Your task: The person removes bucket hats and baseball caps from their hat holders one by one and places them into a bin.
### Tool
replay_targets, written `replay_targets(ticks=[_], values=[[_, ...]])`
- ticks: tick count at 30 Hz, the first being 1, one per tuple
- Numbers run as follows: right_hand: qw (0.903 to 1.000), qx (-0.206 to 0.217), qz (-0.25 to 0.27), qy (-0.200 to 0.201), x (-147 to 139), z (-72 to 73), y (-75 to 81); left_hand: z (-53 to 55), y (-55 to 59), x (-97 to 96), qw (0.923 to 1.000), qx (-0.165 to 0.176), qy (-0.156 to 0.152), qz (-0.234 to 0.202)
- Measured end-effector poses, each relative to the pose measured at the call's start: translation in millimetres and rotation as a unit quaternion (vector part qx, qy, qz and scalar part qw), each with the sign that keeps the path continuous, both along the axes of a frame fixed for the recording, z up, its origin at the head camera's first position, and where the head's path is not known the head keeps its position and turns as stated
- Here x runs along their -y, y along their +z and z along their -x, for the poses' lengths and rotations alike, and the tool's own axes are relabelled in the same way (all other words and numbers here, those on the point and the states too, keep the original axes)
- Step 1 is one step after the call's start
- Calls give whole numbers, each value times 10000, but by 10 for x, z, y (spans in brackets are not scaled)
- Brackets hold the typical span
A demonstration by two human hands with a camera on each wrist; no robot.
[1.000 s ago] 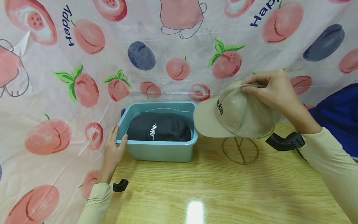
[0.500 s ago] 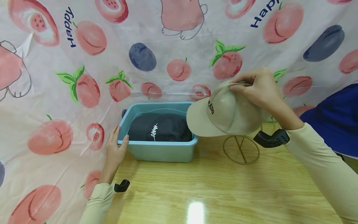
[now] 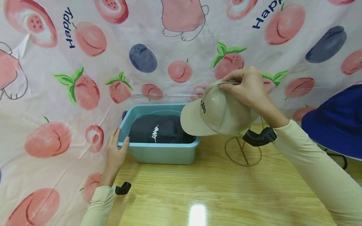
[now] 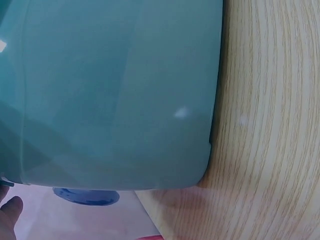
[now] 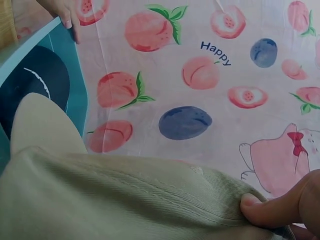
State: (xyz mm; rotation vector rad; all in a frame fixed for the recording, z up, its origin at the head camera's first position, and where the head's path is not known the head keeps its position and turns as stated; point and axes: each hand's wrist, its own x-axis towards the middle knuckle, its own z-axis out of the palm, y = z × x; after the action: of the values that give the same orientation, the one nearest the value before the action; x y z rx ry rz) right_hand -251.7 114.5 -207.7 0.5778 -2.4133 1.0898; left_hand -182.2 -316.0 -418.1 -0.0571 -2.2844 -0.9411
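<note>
My right hand (image 3: 250, 89) pinches the crown of a beige baseball cap (image 3: 213, 108), whose brim points left. The cap hangs tilted over the right end of a blue-green plastic bin (image 3: 167, 154), its brim overlapping the bin's contents in the head view. Inside the bin lies a black baseball cap (image 3: 141, 128) with white lettering. At the bin's left front corner, my left hand (image 3: 115, 155) grips the rim between thumb and fingers. In the right wrist view, a thumb (image 5: 272, 205) presses on the beige fabric (image 5: 125, 195).
A wire stand (image 3: 247, 165) with a round base is on the wooden table (image 3: 169, 194), right of the bin. A blue hat (image 3: 336, 122) stands at the far right with a dark cable (image 3: 345, 163) below it. Fruit-printed cloth (image 3: 181, 47) hangs behind.
My right hand has carried the beige cap leftward, off the wire stand, until its brim is over the bin. My left hand keeps its place on the rim.
</note>
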Motion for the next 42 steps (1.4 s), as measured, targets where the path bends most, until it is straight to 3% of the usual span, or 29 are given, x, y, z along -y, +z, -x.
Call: replay_targets(ticks=[14, 36, 42], values=[[9993, -70, 356, 96, 284, 38, 47, -17, 27, 14, 10000, 34, 51, -31], [9985, 22, 492, 252, 687, 83, -85, 3, 5, 5, 9999, 104, -12, -9], [9980, -39, 555, 312, 808, 92, -145, 0, -16, 22, 9999, -112, -59, -29]])
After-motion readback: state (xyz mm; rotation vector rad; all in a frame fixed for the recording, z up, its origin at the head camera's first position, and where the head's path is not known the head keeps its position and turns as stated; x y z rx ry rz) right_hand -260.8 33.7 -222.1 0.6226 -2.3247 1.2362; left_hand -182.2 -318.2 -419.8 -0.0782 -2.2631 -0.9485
